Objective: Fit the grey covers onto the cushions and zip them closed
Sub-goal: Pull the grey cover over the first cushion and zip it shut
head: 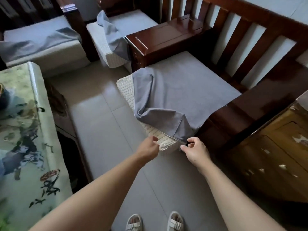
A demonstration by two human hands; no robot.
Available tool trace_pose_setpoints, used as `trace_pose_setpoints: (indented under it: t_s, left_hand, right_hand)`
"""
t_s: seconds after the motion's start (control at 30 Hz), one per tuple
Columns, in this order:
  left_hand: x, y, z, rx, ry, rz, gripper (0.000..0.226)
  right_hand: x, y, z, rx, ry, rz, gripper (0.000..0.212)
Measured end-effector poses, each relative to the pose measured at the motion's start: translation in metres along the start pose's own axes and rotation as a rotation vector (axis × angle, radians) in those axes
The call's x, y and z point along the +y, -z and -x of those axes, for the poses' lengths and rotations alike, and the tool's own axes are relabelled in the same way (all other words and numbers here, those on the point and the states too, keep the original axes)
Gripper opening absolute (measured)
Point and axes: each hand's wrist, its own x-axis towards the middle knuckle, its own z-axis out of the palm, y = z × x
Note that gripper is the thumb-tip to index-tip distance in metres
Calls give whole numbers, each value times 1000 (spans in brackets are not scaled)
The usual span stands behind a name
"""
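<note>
The near cushion [128,90] lies on the wooden sofa seat at right, its grey cover [181,95] pulled back, white corner bare. The right hand [196,151] pinches the cover's zip edge there. The left hand [149,148], fingers loosely curled, touches the cushion's corner.

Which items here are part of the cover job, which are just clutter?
Job: near cushion; its grey cover; two far cushions, covers half on; left hand; right hand.
Clutter: painted table; wooden armrest; cabinet; sandals.
</note>
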Motion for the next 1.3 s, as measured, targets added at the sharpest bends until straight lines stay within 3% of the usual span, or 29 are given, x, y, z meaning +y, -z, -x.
trace_pose_setpoints:
  t_s: [0.27,0.4,0.57,0.7,0.87,1.0,1.13,1.3]
  left_hand:
    - [-49,-57,-129,19,-103,-125,37]
    - [-85,-82,-207,136,-258,-289,41]
    - [-121,-108,-282,322,-550,-440,46]
    - [-137,-125,-321,476,-655,-522,52]
    - [-143,-136,-354,643,-814,-361,27]
    - [-143,-136,-371,735,-975,-244,12]
    - [-157,-138,-367,724,-1045,-170,14]
    - [-208,-142,-339,813,-1209,-417,23]
  right_hand:
    - [51,-65,-119,-47,72,97,45]
    - [83,-119,-176,3,140,140,44]
    - [119,-172,-231,252,337,268,47]
    - [144,-202,-267,522,468,319,48]
    - [152,-220,-298,778,525,328,26]
    - [155,-217,-317,884,655,235,28]
    - [159,-224,-312,921,783,199,21]
    - [181,-243,-282,898,954,198,27]
